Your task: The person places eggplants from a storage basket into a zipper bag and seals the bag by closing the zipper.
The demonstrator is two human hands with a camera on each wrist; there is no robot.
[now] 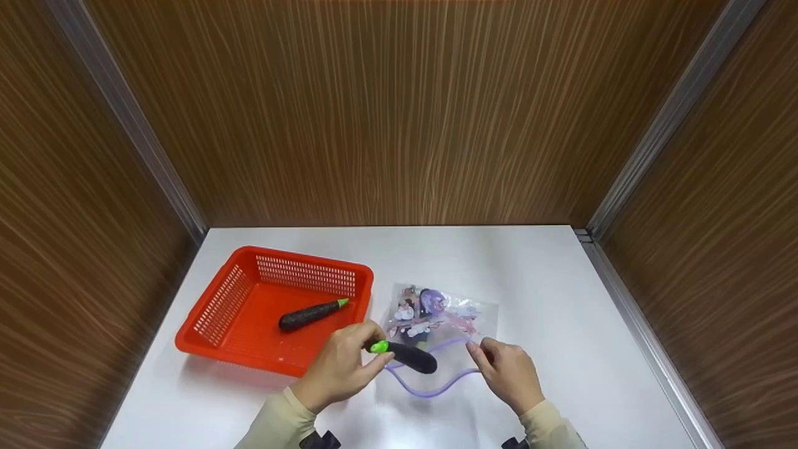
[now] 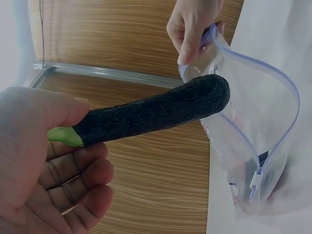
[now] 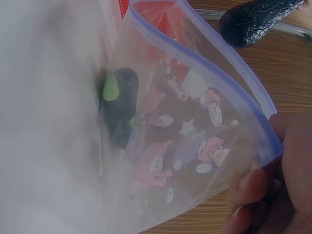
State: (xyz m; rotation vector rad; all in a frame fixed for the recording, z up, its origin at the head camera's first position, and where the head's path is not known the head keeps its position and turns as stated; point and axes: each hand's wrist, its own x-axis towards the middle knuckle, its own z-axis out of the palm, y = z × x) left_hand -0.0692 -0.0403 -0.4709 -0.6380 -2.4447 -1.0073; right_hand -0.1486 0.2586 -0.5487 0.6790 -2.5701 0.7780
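Note:
Near its green stem end, a dark eggplant (image 1: 414,358) is pinched between the thumb and fingers of my left hand (image 1: 345,362). Its rounded end points over the gaping mouth of a clear zip bag (image 1: 458,315) printed with cartoon figures. My right hand (image 1: 510,373) pinches the right end of the bag's purple rim (image 2: 287,83). A white slider (image 2: 256,180) sits at the other end of that rim. Through the bag's wall in the right wrist view, dark eggplant shapes (image 3: 127,87) with green ends show; how many is unclear.
A red plastic basket (image 1: 215,352) stands on the left of the white table (image 1: 530,268), and one more eggplant (image 1: 312,316) lies in it. Wood-grain panels (image 1: 399,125) enclose the table at the back and sides.

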